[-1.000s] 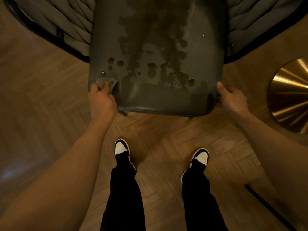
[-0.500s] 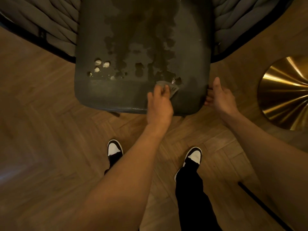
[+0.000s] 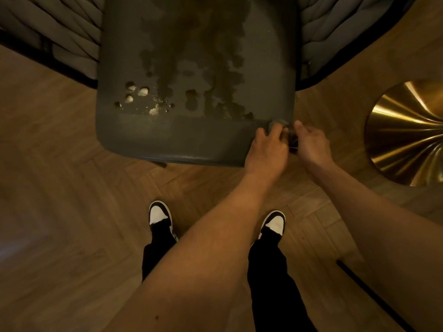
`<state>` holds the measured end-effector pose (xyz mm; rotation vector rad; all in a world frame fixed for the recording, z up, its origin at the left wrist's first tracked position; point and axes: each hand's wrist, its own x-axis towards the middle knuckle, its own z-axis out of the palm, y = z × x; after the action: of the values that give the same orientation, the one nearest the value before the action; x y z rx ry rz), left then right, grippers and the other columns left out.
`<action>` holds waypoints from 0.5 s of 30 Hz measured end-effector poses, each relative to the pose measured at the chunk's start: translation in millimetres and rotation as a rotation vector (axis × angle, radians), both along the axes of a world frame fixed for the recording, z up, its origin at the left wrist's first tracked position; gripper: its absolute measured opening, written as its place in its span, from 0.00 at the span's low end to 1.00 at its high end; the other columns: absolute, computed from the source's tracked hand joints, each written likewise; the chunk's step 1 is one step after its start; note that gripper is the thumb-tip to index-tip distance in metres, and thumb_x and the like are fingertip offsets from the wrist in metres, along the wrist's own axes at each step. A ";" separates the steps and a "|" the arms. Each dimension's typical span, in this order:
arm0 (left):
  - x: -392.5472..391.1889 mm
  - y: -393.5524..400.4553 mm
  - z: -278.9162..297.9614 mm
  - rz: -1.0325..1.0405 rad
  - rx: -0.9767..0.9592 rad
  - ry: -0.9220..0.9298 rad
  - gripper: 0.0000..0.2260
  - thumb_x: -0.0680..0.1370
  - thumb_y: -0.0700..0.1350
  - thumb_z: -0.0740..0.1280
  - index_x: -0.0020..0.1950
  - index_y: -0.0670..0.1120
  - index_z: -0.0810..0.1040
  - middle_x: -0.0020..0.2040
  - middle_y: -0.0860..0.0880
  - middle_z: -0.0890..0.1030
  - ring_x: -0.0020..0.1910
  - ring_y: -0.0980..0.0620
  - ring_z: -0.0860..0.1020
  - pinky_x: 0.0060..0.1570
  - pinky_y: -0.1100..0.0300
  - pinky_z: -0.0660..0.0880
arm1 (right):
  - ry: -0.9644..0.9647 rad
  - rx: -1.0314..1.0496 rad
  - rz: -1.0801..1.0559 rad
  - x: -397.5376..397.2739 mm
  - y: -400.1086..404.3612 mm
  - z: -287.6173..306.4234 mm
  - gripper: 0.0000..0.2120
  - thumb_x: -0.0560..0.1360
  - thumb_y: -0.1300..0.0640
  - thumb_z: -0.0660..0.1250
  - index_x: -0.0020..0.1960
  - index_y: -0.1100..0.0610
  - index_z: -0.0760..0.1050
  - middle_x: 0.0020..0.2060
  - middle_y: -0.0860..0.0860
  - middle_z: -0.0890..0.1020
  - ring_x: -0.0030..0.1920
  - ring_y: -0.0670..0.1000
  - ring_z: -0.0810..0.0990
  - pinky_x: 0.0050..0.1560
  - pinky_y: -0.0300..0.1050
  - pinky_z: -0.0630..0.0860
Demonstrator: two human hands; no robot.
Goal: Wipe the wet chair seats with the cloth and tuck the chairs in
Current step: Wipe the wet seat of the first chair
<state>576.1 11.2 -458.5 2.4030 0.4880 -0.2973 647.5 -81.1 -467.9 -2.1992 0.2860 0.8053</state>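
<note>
The grey cloth (image 3: pixel 279 125) is being pinched by the left hand (image 3: pixel 267 147) at the lower right corner of the chair seat (image 3: pixel 191 68), whose long axis is running up the frame. The right hand (image 3: pixel 310 142) is being curled at the seat's right edge; its grip cannot be told.

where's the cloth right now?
Head view: the cloth is at the front right corner of the chair seat, gripped under the left hand, with the right hand right beside it.
</note>
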 end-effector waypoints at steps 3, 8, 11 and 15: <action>-8.4 21.3 -2.0 -0.130 0.211 -0.024 0.19 0.83 0.45 0.57 0.73 0.45 0.66 0.68 0.45 0.67 0.55 0.41 0.69 0.50 0.53 0.69 | -0.033 -0.043 0.066 -3.3 5.3 7.4 0.22 0.78 0.40 0.63 0.58 0.56 0.82 0.53 0.55 0.85 0.57 0.58 0.83 0.63 0.60 0.78; -26.7 63.3 -8.3 -0.122 0.317 0.015 0.22 0.83 0.44 0.56 0.77 0.46 0.60 0.70 0.47 0.64 0.58 0.41 0.67 0.56 0.54 0.70 | -0.081 -0.104 0.188 0.6 11.3 4.0 0.27 0.78 0.40 0.69 0.69 0.57 0.76 0.61 0.53 0.83 0.65 0.55 0.79 0.65 0.46 0.75; -41.3 89.5 -5.9 -0.060 0.332 0.055 0.23 0.82 0.41 0.57 0.78 0.47 0.59 0.70 0.46 0.63 0.60 0.41 0.66 0.56 0.54 0.69 | -0.087 -0.121 0.228 3.1 20.7 4.0 0.35 0.75 0.37 0.71 0.74 0.58 0.72 0.66 0.54 0.80 0.68 0.56 0.77 0.64 0.44 0.73; -65.0 130.0 -6.9 0.036 0.385 0.111 0.25 0.81 0.41 0.59 0.78 0.49 0.58 0.70 0.46 0.61 0.60 0.41 0.65 0.57 0.53 0.70 | -0.085 -0.144 0.258 4.1 31.4 6.9 0.36 0.75 0.38 0.73 0.75 0.58 0.70 0.69 0.54 0.78 0.68 0.56 0.77 0.58 0.41 0.71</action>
<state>511.2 141.1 -465.4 2.7559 0.6906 -0.3479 651.7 -49.8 -460.9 -2.4317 0.0172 0.8479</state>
